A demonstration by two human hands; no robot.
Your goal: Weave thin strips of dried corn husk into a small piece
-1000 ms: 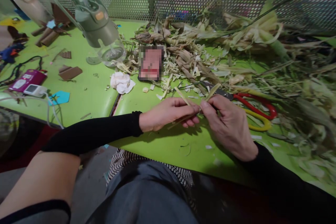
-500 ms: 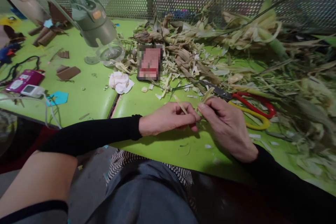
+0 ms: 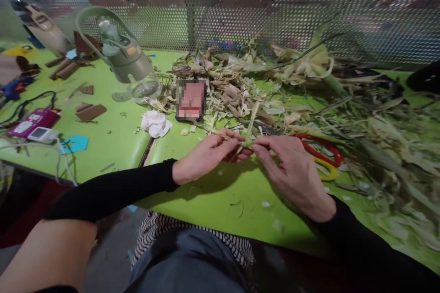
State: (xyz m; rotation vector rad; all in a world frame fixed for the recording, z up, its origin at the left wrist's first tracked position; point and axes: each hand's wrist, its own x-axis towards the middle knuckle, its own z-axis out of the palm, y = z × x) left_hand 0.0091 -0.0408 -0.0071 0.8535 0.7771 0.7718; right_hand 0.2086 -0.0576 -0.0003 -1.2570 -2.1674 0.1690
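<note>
Thin pale-green corn husk strips (image 3: pixel 253 119) cross between my two hands above the green table. My left hand (image 3: pixel 215 150) pinches them from the left, with a strip lying over its fingers. From the right, my right hand (image 3: pixel 287 165) pinches the same strips between thumb and forefinger. The fingertips of both hands nearly meet. Just behind my right hand lie scissors (image 3: pixel 325 173) with a red and a yellow handle, their blades partly hidden by husk and my hand. A phone (image 3: pixel 191 100) lies beyond my left hand.
Dry and green corn husks (image 3: pixel 237 94) heap along the back and right, against a perforated metal screen (image 3: pixel 165 18). At left stand a green-lidded bottle (image 3: pixel 129 62), crumpled tissue (image 3: pixel 156 123), a purple power bank (image 3: pixel 34 122) with cables, and brown pieces (image 3: pixel 90 111).
My hands have come closer together and shifted slightly left. A husk strip now stands up between them, where the strips were lower before. The view has tilted up a little.
</note>
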